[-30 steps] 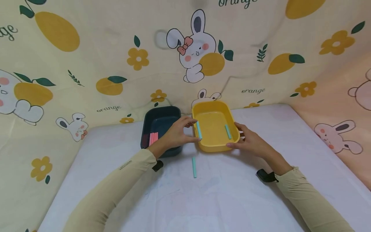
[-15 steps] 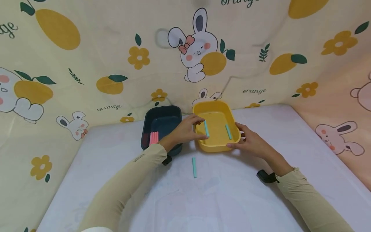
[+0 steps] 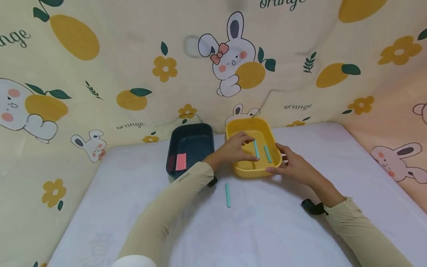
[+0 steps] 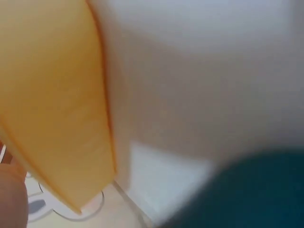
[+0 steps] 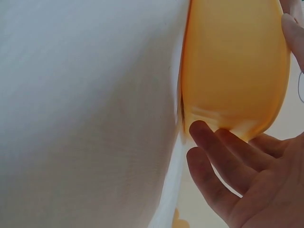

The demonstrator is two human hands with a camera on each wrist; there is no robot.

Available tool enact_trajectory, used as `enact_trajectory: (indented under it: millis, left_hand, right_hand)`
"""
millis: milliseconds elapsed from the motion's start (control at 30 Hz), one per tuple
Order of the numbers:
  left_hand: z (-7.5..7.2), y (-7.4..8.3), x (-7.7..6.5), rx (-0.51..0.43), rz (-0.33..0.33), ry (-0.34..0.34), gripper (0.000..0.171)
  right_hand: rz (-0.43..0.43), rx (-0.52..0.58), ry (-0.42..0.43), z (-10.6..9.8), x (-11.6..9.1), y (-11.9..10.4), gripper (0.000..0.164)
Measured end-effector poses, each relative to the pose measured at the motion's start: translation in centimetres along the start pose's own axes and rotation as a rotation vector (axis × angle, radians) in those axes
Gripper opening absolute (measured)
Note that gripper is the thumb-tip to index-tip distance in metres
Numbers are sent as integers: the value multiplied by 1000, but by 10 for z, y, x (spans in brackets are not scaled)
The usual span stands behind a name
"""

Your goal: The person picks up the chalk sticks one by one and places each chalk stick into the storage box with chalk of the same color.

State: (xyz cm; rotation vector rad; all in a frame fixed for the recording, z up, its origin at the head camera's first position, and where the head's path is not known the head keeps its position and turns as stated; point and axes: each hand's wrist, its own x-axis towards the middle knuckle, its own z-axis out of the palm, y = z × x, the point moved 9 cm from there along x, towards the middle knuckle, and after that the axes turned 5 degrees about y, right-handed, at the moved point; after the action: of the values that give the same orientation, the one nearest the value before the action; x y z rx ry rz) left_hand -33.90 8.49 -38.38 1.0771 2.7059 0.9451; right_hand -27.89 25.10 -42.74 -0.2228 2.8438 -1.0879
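My left hand (image 3: 231, 149) reaches over the yellow bin (image 3: 255, 173) and pinches a thin, chalk-like teal stick (image 3: 256, 149) lengthwise between thumb and fingers. A second teal stick (image 3: 268, 154) lies in the bin, just right of the pinched one. My right hand (image 3: 295, 165) holds the bin's right front corner, its thumb at the rim; in the right wrist view the fingers (image 5: 228, 152) lie against the outer wall. One more teal stick (image 3: 228, 195) lies on the table in front of the bins. The left wrist view shows mostly the bin's outer wall (image 4: 57, 95), not the pinched stick.
A dark blue bin (image 3: 191, 128) stands left of the yellow one, with several pink sticks (image 3: 181, 162) side by side in it. The left forearm (image 3: 173, 207) passes close by its front right corner. A printed cloth (image 3: 140, 55) hangs behind the white table (image 3: 267, 230).
My left hand has carried the teal stick rightward, from the yellow bin's left rim to beside the stick lying inside. My right hand has stayed at the bin's corner. The view has shifted slightly.
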Motion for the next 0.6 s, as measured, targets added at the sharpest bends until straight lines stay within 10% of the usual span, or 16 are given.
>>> enact_trajectory:
  millis: [600]
  left_hand:
    - [33,0,42,42,-82,-20,79]
  right_hand:
    - [2,18,-3,1,-1,5,110]
